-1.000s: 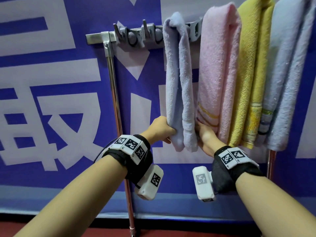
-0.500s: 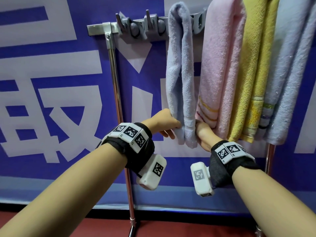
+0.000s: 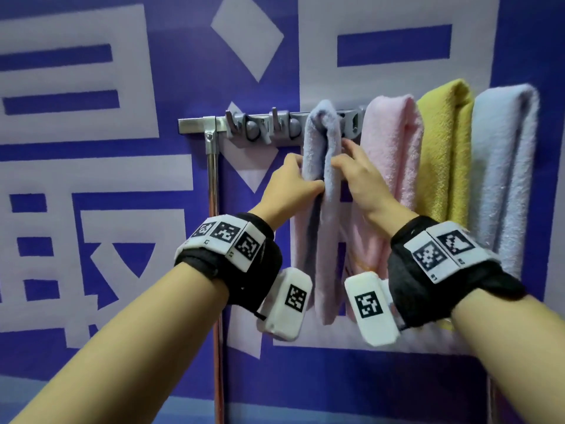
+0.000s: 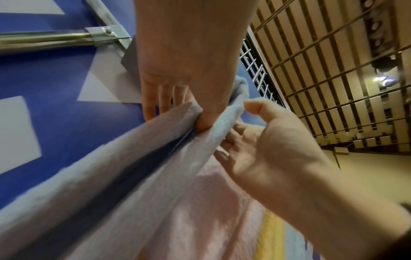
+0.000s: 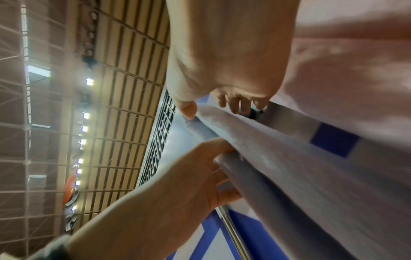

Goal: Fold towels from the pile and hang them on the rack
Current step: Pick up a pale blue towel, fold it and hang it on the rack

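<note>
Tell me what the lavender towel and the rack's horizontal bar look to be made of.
The lavender towel: soft terry cloth, likely cotton; its surface is fuzzy, matte, and it drapes limply. The horizontal bar: metal, probably brushed steel or aluminium; grey, dull sheen, screwed bracket.

A deep blue banner (image 3: 336, 387) fills the wall. It is printed with huge pale lilac characters (image 3: 76, 71) and, near its upper middle, a pale diamond (image 3: 247, 35). A lighter blue strip (image 3: 305, 416) runs along the banner's foot. Above the banner's top edge is a white metal lattice (image 5: 159, 140), and beyond that a beige slatted ceiling (image 4: 311, 52) crossed by dark wire mesh (image 4: 333, 75). A row of small bright lamps (image 5: 85, 115) shines on the ceiling, well away from the banner.
</note>
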Demonstrator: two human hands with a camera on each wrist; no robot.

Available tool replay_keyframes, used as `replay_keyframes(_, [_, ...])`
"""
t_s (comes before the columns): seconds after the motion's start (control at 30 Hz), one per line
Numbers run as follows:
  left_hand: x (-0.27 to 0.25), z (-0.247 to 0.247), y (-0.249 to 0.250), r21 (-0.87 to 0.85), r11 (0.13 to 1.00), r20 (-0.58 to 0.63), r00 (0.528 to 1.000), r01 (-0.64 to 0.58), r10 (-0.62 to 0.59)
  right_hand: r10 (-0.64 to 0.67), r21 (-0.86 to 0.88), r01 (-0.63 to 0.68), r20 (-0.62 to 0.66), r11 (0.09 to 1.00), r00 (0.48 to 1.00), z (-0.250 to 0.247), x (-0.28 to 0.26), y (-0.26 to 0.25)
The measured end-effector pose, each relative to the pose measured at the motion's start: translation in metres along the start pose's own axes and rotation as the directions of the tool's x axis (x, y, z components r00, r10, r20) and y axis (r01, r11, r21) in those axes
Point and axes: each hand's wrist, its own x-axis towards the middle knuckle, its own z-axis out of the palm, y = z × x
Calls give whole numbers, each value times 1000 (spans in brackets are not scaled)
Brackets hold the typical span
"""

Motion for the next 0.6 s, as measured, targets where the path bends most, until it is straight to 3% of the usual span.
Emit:
replay_keyframes(0.13, [14,-5,21,112,983,-85,984,-148,158,-59,-92,60,12,994,998,2,26,-24])
replay_keyframes(0.23, [21,-8,27,83,973,-130,965,-217,226,-71,-214,74,22,974,997,1,33,-32])
replay_keyframes(0.37, [29,-16,33,29,968,-198,947,-251,251,-95,-575,118,71,809,993,-4,41,-31])
replay_keyframes(0.47, [33,-20,39,-3,968,-46,967,-253,252,-73,-667,119,96,736,993,-4,47,-25])
replay_keyframes(0.53, [35,-21,42,-4,963,60,962,-268,268,-94,-670,140,105,729,990,-4,48,-25])
replay_keyframes(0.6, [41,-23,43,-15,951,86,947,-309,310,-144,-635,155,69,756,987,-8,52,-26])
